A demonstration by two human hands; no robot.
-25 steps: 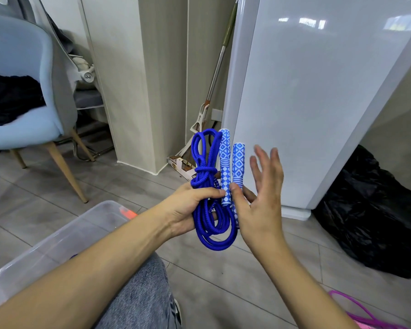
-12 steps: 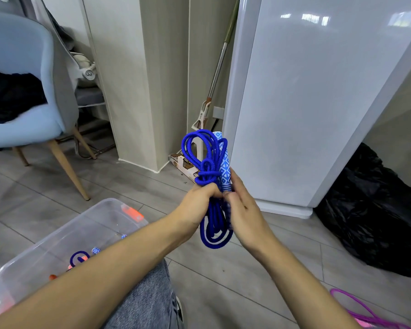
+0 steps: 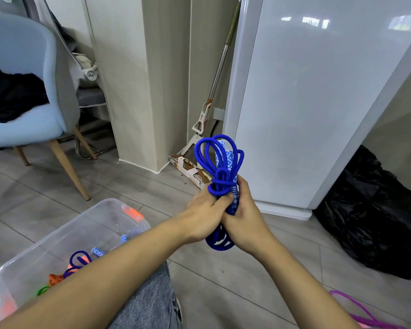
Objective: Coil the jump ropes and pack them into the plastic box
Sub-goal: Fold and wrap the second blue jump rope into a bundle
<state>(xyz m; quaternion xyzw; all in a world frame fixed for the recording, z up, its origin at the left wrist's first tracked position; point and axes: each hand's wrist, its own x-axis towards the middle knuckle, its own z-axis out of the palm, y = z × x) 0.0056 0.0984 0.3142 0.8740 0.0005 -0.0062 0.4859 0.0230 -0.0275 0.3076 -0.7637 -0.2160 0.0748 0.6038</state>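
Head view: right hand [image 3: 243, 217] now grips blue rope [image 3: 220, 162].

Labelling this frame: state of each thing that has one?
Blue rope: coiled, knotted, held upright above the floor.
Left hand: grips the coil.
Right hand: grips the coil and handles.
Box: open, ropes inside.
Purple rope: loose on the floor.
Mop: leaning upright in the corner.
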